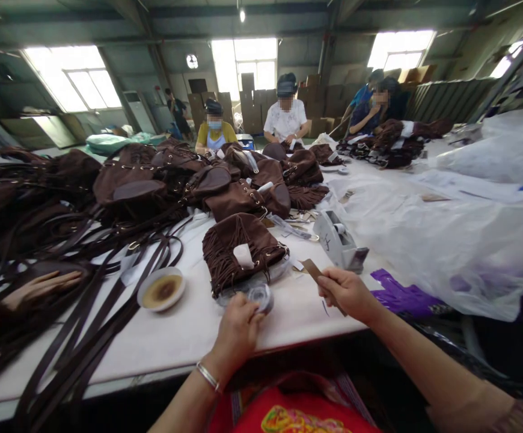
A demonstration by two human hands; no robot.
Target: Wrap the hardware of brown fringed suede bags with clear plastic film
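Right grip: the right hand (347,294) is pinching a flat, stiff-looking brown strip (312,270) between thumb and fingers, above the table (175,340).
Left grip: the left hand (232,328) is curling its fingers at crinkled clear plastic (264,294); whether it is grasping it, I cannot tell.
Fringed bag: the dark brown bag (264,240) is lying just beyond the left hand, showing soft folds, thin hanging fringe, metal eyelets and a white patch (243,257).
Dispenser: a grey, angular tape dispenser (336,240) is standing beyond the right hand.
Dish: a round white dish (153,309) is holding a yellowish substance with a dark brown centre.
Straps: long, flat brown straps (103,307) are trailing over the table's near edge.
Plastic: a glossy purple bag (403,294) is lying beside billowing translucent sheeting (451,240).
Bag pile: more brown bags (243,195) are heaping up beyond.
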